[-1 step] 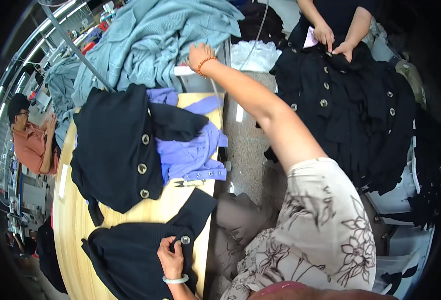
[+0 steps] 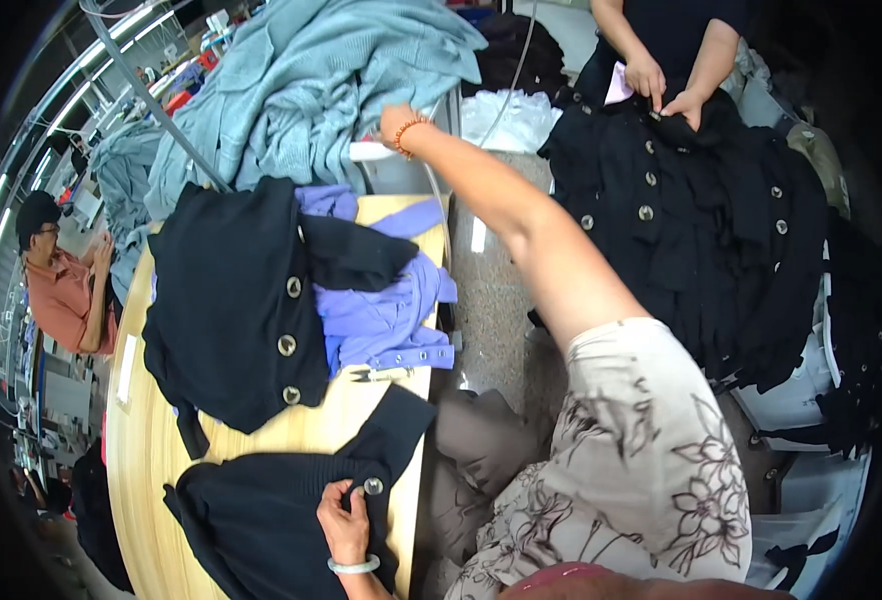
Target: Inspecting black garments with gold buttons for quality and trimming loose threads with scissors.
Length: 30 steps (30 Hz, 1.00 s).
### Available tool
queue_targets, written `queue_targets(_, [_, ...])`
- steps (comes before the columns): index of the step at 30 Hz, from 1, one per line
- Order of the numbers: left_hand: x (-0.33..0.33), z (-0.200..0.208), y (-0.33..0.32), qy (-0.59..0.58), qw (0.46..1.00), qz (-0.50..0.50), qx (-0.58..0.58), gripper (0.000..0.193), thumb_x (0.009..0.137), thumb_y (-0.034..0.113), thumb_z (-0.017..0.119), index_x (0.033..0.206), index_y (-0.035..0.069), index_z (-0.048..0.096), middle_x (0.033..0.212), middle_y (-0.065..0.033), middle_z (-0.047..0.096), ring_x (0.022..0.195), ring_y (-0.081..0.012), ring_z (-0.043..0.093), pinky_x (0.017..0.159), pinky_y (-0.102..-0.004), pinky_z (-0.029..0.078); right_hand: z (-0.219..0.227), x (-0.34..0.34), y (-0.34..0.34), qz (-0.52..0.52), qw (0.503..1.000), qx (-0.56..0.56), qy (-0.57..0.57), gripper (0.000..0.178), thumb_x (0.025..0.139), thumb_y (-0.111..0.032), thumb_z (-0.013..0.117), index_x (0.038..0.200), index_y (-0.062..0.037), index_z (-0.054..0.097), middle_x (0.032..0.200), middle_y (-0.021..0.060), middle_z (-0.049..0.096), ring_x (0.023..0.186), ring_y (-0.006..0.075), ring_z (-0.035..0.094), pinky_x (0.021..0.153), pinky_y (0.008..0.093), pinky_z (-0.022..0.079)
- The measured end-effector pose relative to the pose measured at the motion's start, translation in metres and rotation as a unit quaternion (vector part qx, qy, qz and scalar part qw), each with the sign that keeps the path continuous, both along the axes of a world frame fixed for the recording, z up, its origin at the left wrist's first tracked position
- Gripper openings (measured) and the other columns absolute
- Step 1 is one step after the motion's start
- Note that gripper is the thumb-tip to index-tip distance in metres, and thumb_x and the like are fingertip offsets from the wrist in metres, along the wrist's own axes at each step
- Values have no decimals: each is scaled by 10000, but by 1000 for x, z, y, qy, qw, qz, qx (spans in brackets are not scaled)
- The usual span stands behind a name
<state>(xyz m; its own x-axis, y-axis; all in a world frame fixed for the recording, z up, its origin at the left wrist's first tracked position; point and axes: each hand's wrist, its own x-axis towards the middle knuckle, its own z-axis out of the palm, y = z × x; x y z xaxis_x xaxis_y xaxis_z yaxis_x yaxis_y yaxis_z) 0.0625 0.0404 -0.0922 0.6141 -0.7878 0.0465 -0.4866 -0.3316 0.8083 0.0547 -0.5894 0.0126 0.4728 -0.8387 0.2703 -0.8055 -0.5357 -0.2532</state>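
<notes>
My left hand, with a pale bangle at the wrist, pinches the front edge of a black knit cardigan beside a large shiny button. The garment lies on the light wooden table, one sleeve stretched toward the far right. At the end of my outstretched arm, my right hand wears an orange bead bracelet. Its fingers are curled in beside a white bar at the edge of the teal knit pile; anything inside them is hidden.
Another black buttoned cardigan lies over purple garments. Small thread snips lie by them. At right, a co-worker's hands handle a black garment on a dark heap. A metal pole slants at left; another person sits beyond.
My right hand has drawn slightly down from the teal pile and its fingers look more curled. My left hand keeps its pinch; the view has shifted slightly.
</notes>
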Motion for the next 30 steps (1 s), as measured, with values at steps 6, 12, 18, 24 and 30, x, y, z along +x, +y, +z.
queue_targets(6, [2,0,23,-31,996,71,41,187,851,97,672,829,-72,593,735,-201,607,644,-343,575,617,-390,456,34,13,81,30,994,89,-63,301,810,-227,622,1033,-51,722,1120,211,675,1071,365,647,881,454,527])
queue_targets(12, [-24,37,-36,-103,990,87,-49,155,893,92,652,880,-37,567,877,-137,552,732,-259,548,655,-356,453,84,-168,175,172,972,-47,-156,254,889,-259,549,972,-63,689,818,207,660,796,386,654,704,477,495])
queue_targets(18, [-89,86,-205,470,794,-241,-300,770,966,462,540,1523,65,188,1431,-211,427,770,-164,570,652,-267,467,61,-347,309,278,903,170,-279,243,911,-66,555,1121,11,650,722,122,656,586,154,623,576,295,485])
queue_targets(24, [-178,107,-297,531,727,-319,-296,400,936,206,629,1257,63,439,1150,-221,627,582,-83,509,512,-191,420,46,-440,336,146,940,178,-253,353,874,-75,618,1224,-29,606,860,94,626,713,150,624,635,283,492])
queue_targets(30, [-272,104,-327,482,752,-393,-218,369,828,-27,728,1103,16,486,942,-77,644,767,-70,610,666,-175,503,35,-407,314,5,990,42,-133,642,842,-125,648,1419,-63,373,1094,207,601,909,384,646,770,459,534])
